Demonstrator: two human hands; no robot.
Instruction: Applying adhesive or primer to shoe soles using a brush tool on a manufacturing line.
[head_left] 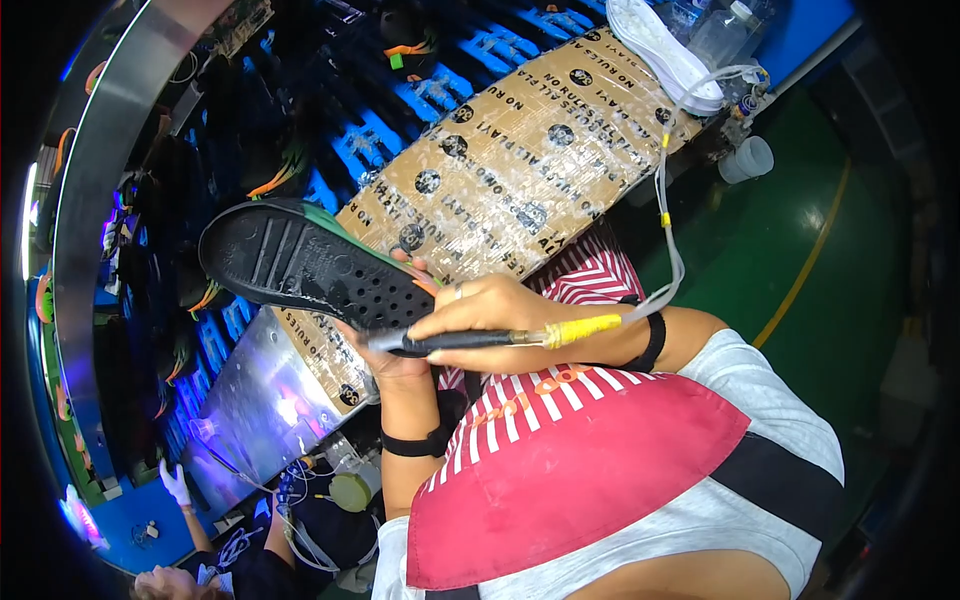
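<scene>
A black shoe sole (300, 262) with round holes and cross slots faces up, green and orange along its far edge. My left hand (395, 362) grips it from beneath at the near end, fingertips showing past the far edge. In my right hand (490, 308) is a slim black tube-fed brush (470, 341), wrapped in yellow tape at its back end. The pale, blurred tip lies close to the near edge of the sole; whether it touches cannot be told. From the brush's back end a clear hose (672, 240) runs up to the right.
Cardboard (520, 150) covers the bench before me, with a white shoe sole (665, 55) at its far right. Beyond runs a rack line with blue holders (365, 145). A plastic bottle (725, 35) and white cup (746, 160) stand right. A co-worker's gloved hand (175, 483) is lower left.
</scene>
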